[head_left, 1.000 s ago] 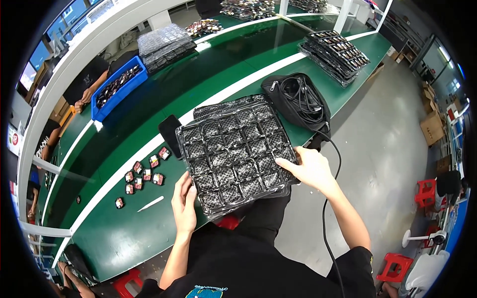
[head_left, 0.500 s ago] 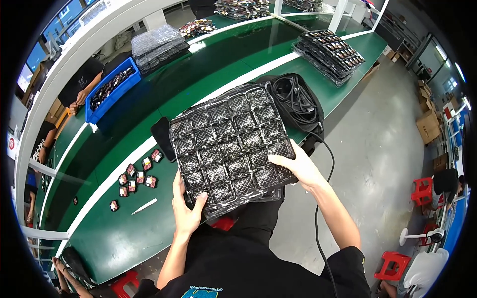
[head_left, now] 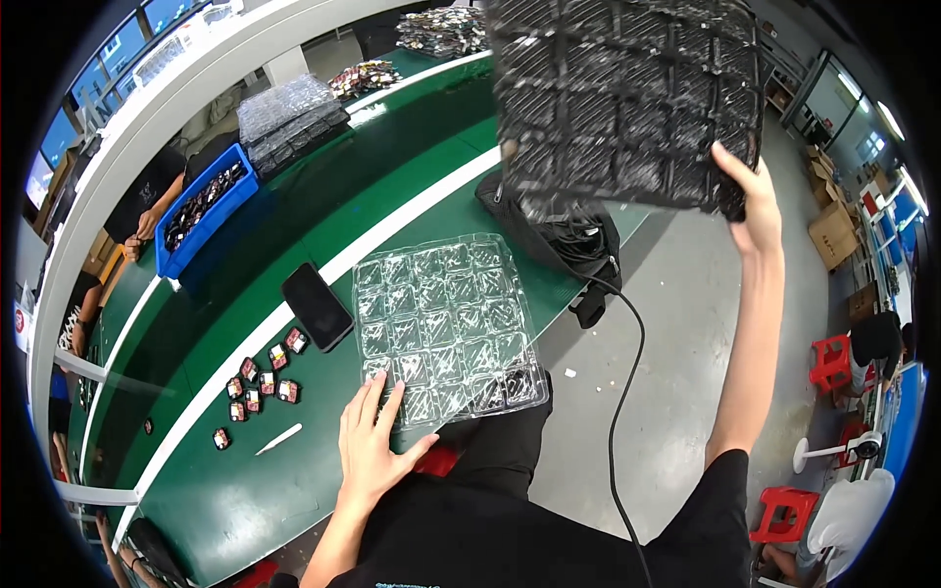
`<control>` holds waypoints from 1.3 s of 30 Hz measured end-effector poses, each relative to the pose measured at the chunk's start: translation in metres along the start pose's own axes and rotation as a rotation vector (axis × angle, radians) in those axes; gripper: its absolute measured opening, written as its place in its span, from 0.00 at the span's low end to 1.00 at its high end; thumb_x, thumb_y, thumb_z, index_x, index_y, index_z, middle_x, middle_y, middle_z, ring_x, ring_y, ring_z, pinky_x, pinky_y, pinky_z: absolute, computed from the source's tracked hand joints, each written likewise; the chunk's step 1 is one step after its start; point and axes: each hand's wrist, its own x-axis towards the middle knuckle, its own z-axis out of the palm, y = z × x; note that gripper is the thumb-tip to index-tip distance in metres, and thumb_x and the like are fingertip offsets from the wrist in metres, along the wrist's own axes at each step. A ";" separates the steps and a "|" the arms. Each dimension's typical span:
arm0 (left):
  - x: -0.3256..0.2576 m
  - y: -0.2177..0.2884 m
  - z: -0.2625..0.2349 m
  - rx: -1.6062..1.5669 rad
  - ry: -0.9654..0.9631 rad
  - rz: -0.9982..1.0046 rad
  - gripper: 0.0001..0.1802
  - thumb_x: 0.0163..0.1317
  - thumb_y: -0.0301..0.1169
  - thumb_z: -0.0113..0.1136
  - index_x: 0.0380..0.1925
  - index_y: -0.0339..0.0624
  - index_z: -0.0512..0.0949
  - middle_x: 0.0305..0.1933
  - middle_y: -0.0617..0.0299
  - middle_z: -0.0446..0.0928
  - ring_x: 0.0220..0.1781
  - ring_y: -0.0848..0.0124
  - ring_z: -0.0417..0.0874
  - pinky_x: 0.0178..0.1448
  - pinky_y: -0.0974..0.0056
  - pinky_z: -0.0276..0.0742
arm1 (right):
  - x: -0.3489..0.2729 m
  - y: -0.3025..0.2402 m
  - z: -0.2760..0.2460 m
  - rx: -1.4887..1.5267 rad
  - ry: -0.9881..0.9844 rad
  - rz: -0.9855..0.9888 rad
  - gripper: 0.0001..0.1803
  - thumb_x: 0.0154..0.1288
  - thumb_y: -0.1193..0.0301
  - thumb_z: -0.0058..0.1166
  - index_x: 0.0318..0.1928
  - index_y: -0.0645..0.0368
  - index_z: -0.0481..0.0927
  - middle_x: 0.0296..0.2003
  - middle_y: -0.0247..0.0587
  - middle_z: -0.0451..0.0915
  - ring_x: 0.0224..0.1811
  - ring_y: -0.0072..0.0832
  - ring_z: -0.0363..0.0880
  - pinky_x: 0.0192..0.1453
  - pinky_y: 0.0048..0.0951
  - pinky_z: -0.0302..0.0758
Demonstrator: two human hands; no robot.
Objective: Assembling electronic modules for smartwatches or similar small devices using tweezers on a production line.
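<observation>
Left hand [head_left: 377,446] flat, fingers spread on clear blister tray [head_left: 446,328]'s near corner; right hand [head_left: 755,201] gripping dark filled tray [head_left: 627,98] raised high, up-right of it.

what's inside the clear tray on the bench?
The clear tray shows empty pockets, with green table visible through them. The left hand presses its near corner, covering pockets there. The right hand holds the black tray overhead.

free: green table [head_left: 245,510] left of clear tray [head_left: 446,328] | obstacles: phone [head_left: 317,306], small parts [head_left: 260,382]
</observation>
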 end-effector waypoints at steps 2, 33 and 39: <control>0.003 0.006 0.003 0.013 -0.001 -0.012 0.50 0.56 0.55 0.84 0.76 0.45 0.79 0.84 0.47 0.71 0.81 0.45 0.72 0.82 0.43 0.68 | 0.036 -0.012 -0.046 -0.037 0.040 -0.030 0.21 0.78 0.71 0.68 0.65 0.65 0.82 0.54 0.40 0.90 0.51 0.27 0.92 0.57 0.32 0.90; 0.018 0.018 0.024 -0.008 0.142 0.110 0.35 0.53 0.40 0.87 0.63 0.46 0.89 0.58 0.57 0.84 0.45 0.60 0.81 0.49 0.55 0.73 | 0.189 0.156 -0.096 -1.073 0.302 -0.256 0.53 0.63 0.43 0.79 0.76 0.67 0.76 0.69 0.62 0.84 0.73 0.49 0.83 0.80 0.43 0.75; 0.021 0.013 -0.023 0.025 0.608 0.232 0.15 0.65 0.27 0.77 0.51 0.39 0.90 0.45 0.56 0.88 0.38 0.59 0.84 0.41 0.57 0.74 | -0.008 0.151 -0.094 -0.342 0.549 -0.134 0.19 0.83 0.62 0.66 0.63 0.62 0.88 0.57 0.41 0.91 0.62 0.29 0.88 0.67 0.33 0.82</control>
